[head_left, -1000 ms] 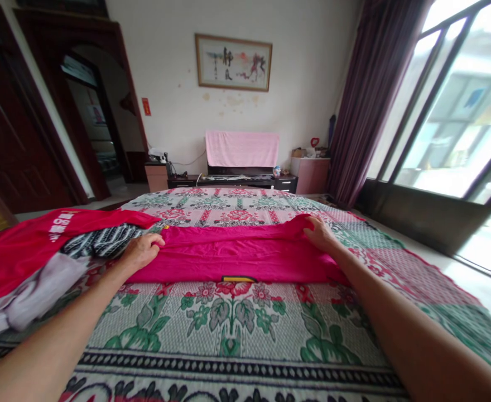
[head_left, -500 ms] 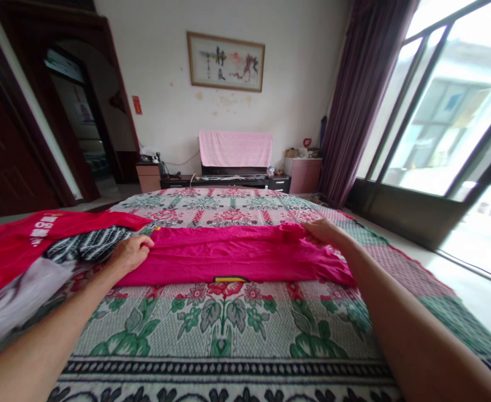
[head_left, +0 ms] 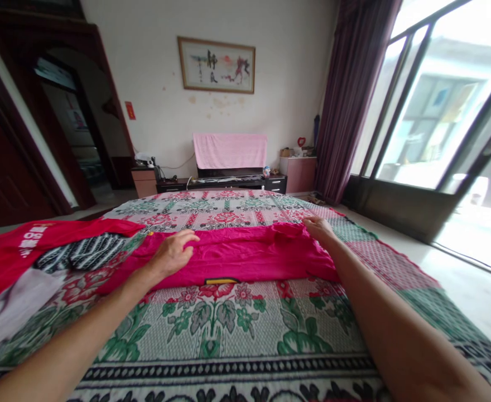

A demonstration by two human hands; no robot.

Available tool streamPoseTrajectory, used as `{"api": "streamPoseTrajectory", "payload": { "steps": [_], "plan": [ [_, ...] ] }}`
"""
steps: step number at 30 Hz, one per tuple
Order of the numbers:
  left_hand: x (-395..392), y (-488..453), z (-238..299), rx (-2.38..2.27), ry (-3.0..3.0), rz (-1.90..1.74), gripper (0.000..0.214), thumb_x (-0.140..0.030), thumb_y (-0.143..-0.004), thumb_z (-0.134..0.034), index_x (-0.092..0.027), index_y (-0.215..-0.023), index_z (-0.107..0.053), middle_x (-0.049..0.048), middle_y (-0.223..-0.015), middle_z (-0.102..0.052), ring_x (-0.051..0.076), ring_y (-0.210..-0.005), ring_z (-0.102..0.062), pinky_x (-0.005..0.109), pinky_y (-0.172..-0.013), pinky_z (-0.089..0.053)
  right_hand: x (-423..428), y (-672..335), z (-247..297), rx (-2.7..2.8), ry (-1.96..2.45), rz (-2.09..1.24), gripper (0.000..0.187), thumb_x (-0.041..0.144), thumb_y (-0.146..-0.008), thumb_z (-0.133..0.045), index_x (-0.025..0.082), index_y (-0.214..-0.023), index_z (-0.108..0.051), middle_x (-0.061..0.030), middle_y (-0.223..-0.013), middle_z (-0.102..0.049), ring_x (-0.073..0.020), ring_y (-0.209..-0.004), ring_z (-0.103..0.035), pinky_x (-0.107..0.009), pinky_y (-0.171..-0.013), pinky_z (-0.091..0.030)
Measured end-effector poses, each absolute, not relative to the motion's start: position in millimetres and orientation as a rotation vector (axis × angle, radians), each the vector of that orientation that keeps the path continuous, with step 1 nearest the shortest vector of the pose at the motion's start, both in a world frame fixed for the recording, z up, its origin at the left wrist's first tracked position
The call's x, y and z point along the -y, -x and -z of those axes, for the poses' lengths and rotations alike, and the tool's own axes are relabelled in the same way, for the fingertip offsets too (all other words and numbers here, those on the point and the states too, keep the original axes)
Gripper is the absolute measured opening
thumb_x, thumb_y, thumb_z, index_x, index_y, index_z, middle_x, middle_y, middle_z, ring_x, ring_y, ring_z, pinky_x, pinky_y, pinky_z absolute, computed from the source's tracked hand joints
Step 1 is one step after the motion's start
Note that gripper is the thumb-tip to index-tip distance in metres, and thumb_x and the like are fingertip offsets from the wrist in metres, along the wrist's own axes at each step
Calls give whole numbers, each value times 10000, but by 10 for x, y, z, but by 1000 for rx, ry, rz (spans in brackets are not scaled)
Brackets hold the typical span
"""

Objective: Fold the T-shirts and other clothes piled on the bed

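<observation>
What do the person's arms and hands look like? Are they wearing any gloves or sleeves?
No gloves! The left grip and right grip are bare human hands. The left forearm and right forearm narrow toward the hands, with no sleeves, watch or bracelet showing. I can't spot any rings.

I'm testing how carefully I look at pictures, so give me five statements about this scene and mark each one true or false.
1. The magenta cloth lies on the patterned bedspread. True.
2. The left hand is farther from the window than the right hand. True.
3. The red garment lies to the right of the cloth. False: the red garment lies to its left.
4. The framed picture is on the wall above the pink towel. True.
5. The curtain is bright yellow. False: the curtain is purple.
</observation>
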State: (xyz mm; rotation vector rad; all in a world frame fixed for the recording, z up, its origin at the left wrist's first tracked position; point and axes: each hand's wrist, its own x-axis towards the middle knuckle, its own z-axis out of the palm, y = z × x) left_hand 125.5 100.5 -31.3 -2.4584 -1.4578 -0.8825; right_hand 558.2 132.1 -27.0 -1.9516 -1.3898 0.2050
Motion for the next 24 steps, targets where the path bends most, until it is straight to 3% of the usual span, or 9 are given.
{"api": "streamPoseTrajectory", "payload": {
  "steps": [5, 12, 17, 24],
  "plan": [
    [-930, -2254, 380, 1194, 2691, 905, 365, -153, -765, -462, -196, -1045, -692, 51, -1160, -664, 177, -1085, -617, 311, -1019, -455, -1304, -5551, 318, 1638, 2025, 5, 292, 214, -806, -494, 201, -909, -767, -44, -869, -738, -171, -846, -663, -198, -740, -469],
    [-1007, -3120, 418, 1246, 2817, 922, 335, -227, -794, -535, -193, -1091, -686, 78, -1204, -628, 197, -1121, -596, 320, -1017, -454, -1268, -5579, 377, 1816, 1849, -9, 389, 95, -773, -459, 205, -1003, -753, -58, -1197, -661, -178, -1063, -619, -240, -947, -439],
    [-1044, -3394, 518, 1448, 2822, 909, 377, -364, -806, -587, -185, -1127, -671, 114, -1335, -536, 244, -1243, -513, 339, -1059, -409, -1295, -5652, 435, 1764, 1901, -30, 388, 101, -765, -470, 211, -1009, -750, -48, -1101, -704, -185, -1016, -644, -235, -910, -470],
    [-1110, -3432, 684, 1332, 2805, 994, 358, -305, -831, -547, -95, -1111, -621, 189, -1327, -535, 272, -1247, -504, 376, -1069, -402, -1451, -5917, 497, 1554, 2002, -90, 489, 192, -764, -540, 191, -1247, -620, -73, -1103, -702, -204, -957, -668, -279, -859, -506]
  ]
}}
